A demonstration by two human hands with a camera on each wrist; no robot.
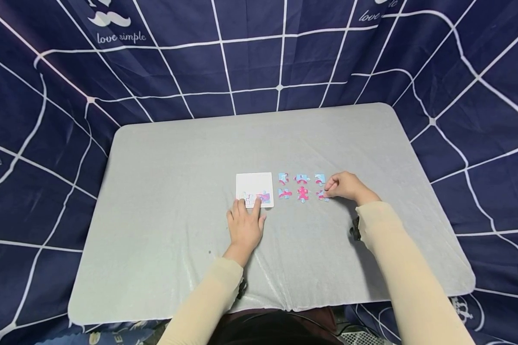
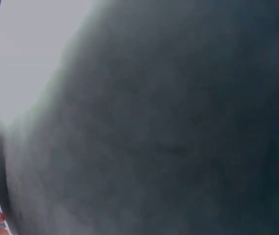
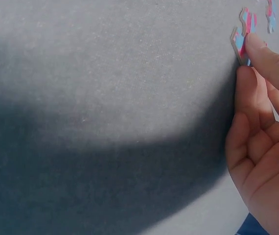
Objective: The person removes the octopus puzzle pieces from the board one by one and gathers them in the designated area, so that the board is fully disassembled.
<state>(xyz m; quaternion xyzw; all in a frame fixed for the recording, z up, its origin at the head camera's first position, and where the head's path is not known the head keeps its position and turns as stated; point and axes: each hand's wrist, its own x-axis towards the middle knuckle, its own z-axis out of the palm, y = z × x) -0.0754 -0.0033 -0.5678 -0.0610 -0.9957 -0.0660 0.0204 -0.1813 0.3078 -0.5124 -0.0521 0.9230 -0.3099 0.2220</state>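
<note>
On a tabletop (image 1: pixel 164 191) covered in grey, finely speckled and lightly creased cloth, a white square tray (image 1: pixel 253 182) with a thin rim is touched by the left hand (image 1: pixel 245 227), its fingers laid apart and fairly straight, the index on the joined pieces (image 1: pixel 265 197) along the near edge. In the right hand (image 1: pixel 347 186), the grip is clamped, thumb against finger, on a knobbed, thick-edged pink-and-blue piece (image 3: pixel 239 43), at the near right corner of two rows of loose pieces (image 1: pixel 303 194) beside the tray.
</note>
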